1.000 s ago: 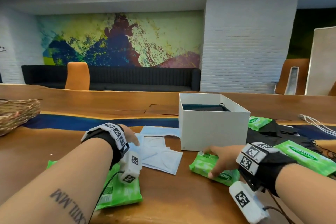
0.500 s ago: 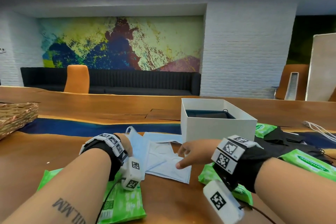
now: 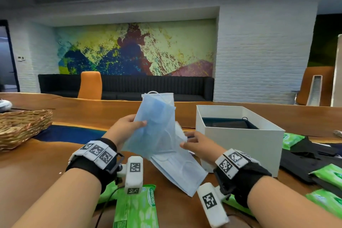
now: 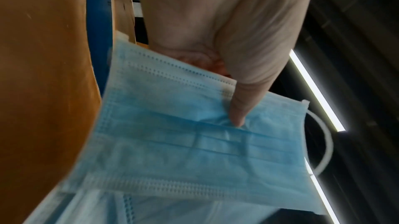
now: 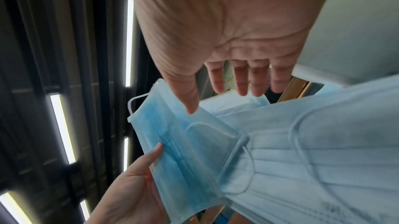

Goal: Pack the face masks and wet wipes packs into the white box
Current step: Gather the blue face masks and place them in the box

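Two flat green wet wipes packs lie nearest on the brown wooden table (image 3: 37,164): one (image 3: 136,207) below the left wrist, another (image 3: 238,206) partly hidden under the right wrist. More green packs (image 3: 327,174) sit at the near right edge, on and beside a black cloth (image 3: 305,159).

Above the table's middle, both hands hold up a loose sheaf of pale blue pleated face masks (image 3: 159,135). The left hand (image 3: 127,127) pinches the left edge of the uppermost mask, thumb pressed on its front and fingers behind. The right hand (image 3: 199,143) grips the sheaf's right edge; in the right wrist view its fingers are only slightly bent behind the masks and the thumb reaches over the front. The lower masks sag so that their corner (image 3: 190,193) hangs close to the table; whether it touches cannot be told.

Just right of the masks stands the open square white cardboard box (image 3: 240,146), its near-left corner close to the right hand; something dark lies inside. Far left, a woven wicker basket (image 3: 22,126) sits well apart. Beyond the hands the tabletop runs bare to its far edge.
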{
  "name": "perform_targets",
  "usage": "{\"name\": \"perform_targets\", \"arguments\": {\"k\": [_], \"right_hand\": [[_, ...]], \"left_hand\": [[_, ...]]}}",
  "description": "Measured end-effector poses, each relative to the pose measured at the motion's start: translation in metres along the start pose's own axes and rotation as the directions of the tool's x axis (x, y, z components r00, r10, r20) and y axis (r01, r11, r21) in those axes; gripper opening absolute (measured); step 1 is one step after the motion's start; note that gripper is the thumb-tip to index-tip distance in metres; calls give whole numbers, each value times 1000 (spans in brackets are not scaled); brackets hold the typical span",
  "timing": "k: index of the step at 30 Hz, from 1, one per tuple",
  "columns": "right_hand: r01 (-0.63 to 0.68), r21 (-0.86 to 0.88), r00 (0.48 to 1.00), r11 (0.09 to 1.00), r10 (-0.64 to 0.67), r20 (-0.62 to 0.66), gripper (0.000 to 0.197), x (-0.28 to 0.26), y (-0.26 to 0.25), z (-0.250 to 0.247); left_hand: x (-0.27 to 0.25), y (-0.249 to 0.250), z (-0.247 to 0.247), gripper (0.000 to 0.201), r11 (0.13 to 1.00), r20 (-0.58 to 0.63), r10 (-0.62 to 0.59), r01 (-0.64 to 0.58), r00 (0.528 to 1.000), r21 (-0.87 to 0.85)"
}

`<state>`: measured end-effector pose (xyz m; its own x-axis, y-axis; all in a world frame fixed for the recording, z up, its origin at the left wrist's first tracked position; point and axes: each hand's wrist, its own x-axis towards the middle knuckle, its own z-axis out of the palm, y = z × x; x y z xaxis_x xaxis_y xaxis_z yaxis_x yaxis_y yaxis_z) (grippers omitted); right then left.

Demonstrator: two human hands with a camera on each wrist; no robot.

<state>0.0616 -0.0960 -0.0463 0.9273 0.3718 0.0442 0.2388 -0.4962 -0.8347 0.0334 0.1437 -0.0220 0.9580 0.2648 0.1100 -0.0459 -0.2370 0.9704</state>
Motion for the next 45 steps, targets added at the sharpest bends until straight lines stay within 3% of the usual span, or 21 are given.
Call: {"name": "perform_targets", "arguments": {"k": [2,7,13,22,26,29,34,38,40,45], "right_hand": [[55,114,998,992,-52,-25,49,2,2,3],[116,210,992,971,-103,-70,43,9,5,18],[134,272,985,953,-97,-146,48,19,8,30],[274,137,929,952,-224,-295,44,15,-25,11],[287,-13,923,958,-280,-264,50,22,-45,4],[270,-59,954,961,-275,-122,46,24,-46,4],[276,-275,960,921,-279,30,35,22,-36,10],[210,-241,976,948,-189,106,36,24,-26,12],[199,-208,979,958,-184,86,32,25,-22,15],[257,-68,959,964,-263,-104,12,31,-16,19]], "left_hand": [[-2,-3,4,20,997,12,12,-11,1000,-74],[4,-16,13,23,958,95,-16,43,995,-284],[17,-26,22,16,900,56,15,11,998,-436],[27,-41,15,17,825,28,116,-81,993,-559],[21,-45,12,22,808,45,137,-85,990,-583],[20,-46,10,30,800,54,152,-91,987,-592],[25,-51,16,24,795,77,154,-77,985,-602],[27,-52,18,22,790,61,133,-68,989,-610],[27,-53,18,29,766,59,137,-68,989,-639],[23,-57,21,57,746,135,121,0,983,-666]]}}
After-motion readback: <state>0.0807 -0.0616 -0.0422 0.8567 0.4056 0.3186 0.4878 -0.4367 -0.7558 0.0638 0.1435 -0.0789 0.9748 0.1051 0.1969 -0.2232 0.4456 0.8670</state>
